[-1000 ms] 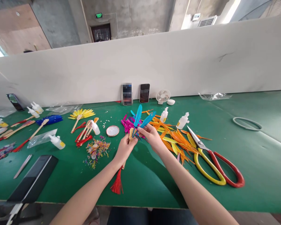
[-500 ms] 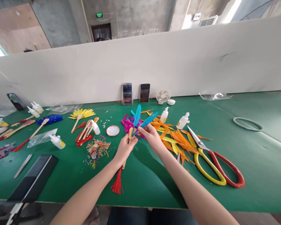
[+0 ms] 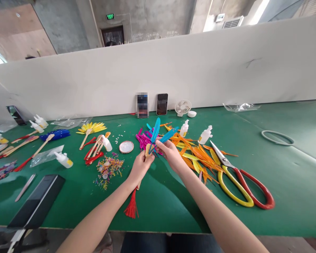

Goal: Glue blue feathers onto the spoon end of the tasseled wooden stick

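Observation:
My left hand (image 3: 141,165) is closed around a wooden fan handle (image 3: 148,149) at the middle of the table, its pale head pointing away from me. A red tassel (image 3: 132,204) hangs from its lower end. One blue feather (image 3: 156,129) stands up from the head. A second blue feather (image 3: 169,134) slants right, its quill at the head, pinched in the fingers of my right hand (image 3: 170,153). Behind both hands lies a pile of magenta feathers (image 3: 143,140). Orange and yellow feathers (image 3: 200,154) spread beside my right hand.
Large scissors (image 3: 239,179) lie open-bladed at right. Glue bottles (image 3: 205,135) stand behind the feathers. Left of my hands are a round white lid (image 3: 126,147), colourful scraps (image 3: 109,168), more wooden handles (image 3: 96,147) and a yellow feather fan (image 3: 91,128). Phones (image 3: 162,104) lean on the partition.
The upright blue feather has shifted very slightly right, and my right fingers have moved a little on the slanting one. Both hands otherwise keep their places.

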The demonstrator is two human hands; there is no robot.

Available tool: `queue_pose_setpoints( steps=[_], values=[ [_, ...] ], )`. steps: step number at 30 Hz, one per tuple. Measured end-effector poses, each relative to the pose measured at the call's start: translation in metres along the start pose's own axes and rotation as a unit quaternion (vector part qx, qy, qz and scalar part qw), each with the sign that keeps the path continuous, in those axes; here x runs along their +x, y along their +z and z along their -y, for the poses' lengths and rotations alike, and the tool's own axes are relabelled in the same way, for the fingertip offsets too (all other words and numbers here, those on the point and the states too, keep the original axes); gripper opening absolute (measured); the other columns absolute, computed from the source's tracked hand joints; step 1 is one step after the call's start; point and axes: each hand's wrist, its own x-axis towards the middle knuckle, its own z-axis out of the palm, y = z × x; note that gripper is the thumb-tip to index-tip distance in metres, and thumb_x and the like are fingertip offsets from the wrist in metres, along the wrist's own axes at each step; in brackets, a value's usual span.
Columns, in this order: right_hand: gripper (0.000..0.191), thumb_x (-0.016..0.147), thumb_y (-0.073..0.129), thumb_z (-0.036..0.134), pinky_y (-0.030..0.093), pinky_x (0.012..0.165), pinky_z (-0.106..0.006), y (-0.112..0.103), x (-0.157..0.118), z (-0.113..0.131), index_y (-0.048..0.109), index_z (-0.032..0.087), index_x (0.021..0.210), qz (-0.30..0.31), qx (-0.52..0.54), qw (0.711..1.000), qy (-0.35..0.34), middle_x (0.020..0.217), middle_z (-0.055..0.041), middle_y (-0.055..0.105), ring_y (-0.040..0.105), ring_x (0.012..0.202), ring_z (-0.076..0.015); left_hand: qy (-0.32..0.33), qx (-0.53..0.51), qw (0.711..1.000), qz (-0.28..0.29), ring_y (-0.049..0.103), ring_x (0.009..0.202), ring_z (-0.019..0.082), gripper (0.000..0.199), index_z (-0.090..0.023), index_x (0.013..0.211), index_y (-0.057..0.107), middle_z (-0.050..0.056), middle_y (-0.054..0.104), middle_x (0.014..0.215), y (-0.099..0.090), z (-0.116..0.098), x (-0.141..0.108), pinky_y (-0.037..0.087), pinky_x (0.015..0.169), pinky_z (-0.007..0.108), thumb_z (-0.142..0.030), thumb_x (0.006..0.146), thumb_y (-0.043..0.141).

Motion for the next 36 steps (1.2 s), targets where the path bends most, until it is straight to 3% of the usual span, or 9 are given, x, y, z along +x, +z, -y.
queue_pose_setpoints(
  steps=[7, 14, 26, 36],
  values=[
    [0.025, 0.057, 0.069, 0.039, 0.040, 0.054, -0.024, 0.0011, -0.0024, 0.0017, 0.053, 0.019, 0.061, -0.007, 0.016, 1.000, 0.018, 0.059, 0.0031, 0.054, 0.050, 0.055, -0.0104, 0.002, 0.016, 0.998, 0.060, 0.024, 0.044, 0.004, 0.020, -0.016, 0.072, 0.047, -0.008, 0.029, 0.053, 0.0020, 0.0005, -0.0029, 0.020, 0.043, 0.021, -0.035, 0.070, 0.052],
    [0.026, 0.056, 0.069, 0.036, 0.038, 0.052, -0.024, 0.0010, -0.0020, 0.0009, 0.049, 0.019, 0.057, -0.001, 0.011, 1.000, 0.016, 0.054, 0.0048, 0.052, 0.048, 0.051, -0.0095, -0.005, -0.001, 0.999, 0.038, 0.025, 0.045, 0.005, 0.023, -0.017, 0.070, 0.045, -0.008, 0.030, 0.053, 0.0019, 0.0015, -0.0012, 0.020, 0.045, 0.021, -0.037, 0.067, 0.054],
    [0.020, 0.061, 0.066, 0.033, 0.039, 0.059, -0.025, 0.0031, -0.0025, -0.0046, 0.051, 0.020, 0.058, -0.027, 0.026, 0.998, -0.044, 0.059, 0.0043, 0.048, 0.047, 0.057, -0.0100, -0.002, -0.001, 0.999, 0.047, 0.026, 0.046, 0.005, 0.018, -0.018, 0.067, 0.044, -0.008, 0.030, 0.052, 0.0026, -0.0004, -0.0016, 0.021, 0.047, 0.022, -0.033, 0.068, 0.054],
    [0.021, 0.061, 0.066, 0.032, 0.037, 0.056, -0.024, 0.0030, -0.0014, -0.0048, 0.049, 0.021, 0.057, -0.053, 0.044, 0.997, -0.047, 0.057, 0.0053, 0.043, 0.043, 0.056, -0.0095, 0.000, 0.016, 0.999, 0.043, 0.026, 0.045, 0.006, 0.017, -0.017, 0.067, 0.044, -0.008, 0.030, 0.052, 0.0023, 0.0026, -0.0018, 0.020, 0.047, 0.022, -0.032, 0.068, 0.053]
  ],
)
